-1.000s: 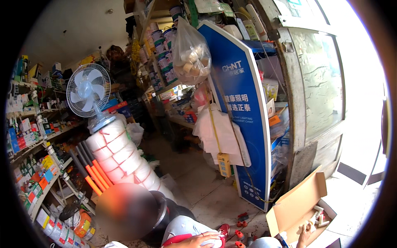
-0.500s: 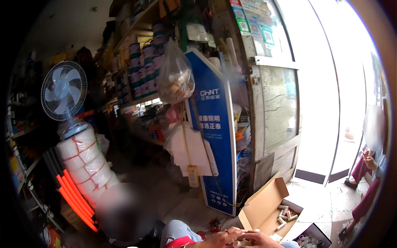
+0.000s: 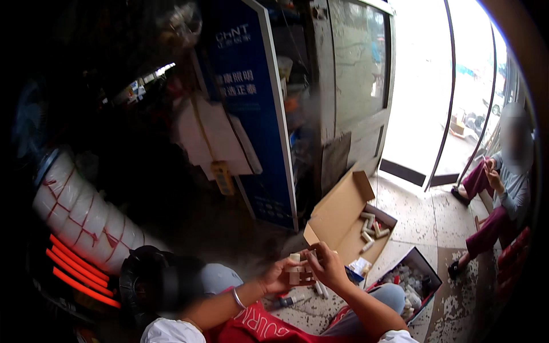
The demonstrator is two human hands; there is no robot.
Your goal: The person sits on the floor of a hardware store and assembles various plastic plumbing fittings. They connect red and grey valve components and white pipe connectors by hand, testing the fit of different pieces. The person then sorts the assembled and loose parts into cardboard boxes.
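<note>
In front of my lap, my left hand point(image 3: 279, 276) is closed round a small off-white cylindrical piece point(image 3: 295, 258), whose top pokes above the fingers. The lower part of the piece is blurred. My right hand point(image 3: 326, 265) is beside it, fingers bent and pressed together; whatever they pinch is hidden. To the right of the hands, an open cardboard box point(image 3: 337, 208) holds several off-white tubular pieces point(image 3: 367, 235). Nearer to me stands a dark-edged box point(image 3: 433, 278) full of clear and white small plastic parts point(image 3: 413, 292).
A dark-and-clear cylinder point(image 3: 286, 302) and white tubes point(image 3: 322, 290) lie on the floor before me. At left are a black bin point(image 3: 140, 280), orange tubes point(image 3: 80, 280) and wrapped white rolls point(image 3: 86, 214). A blue sign board point(image 3: 251, 114) stands ahead; a person point(image 3: 506, 188) sits at right.
The view has tilted down, bringing my forearms and lap into sight. My hands, close together low in the picture before, now appear higher, with the off-white piece visible in the left.
</note>
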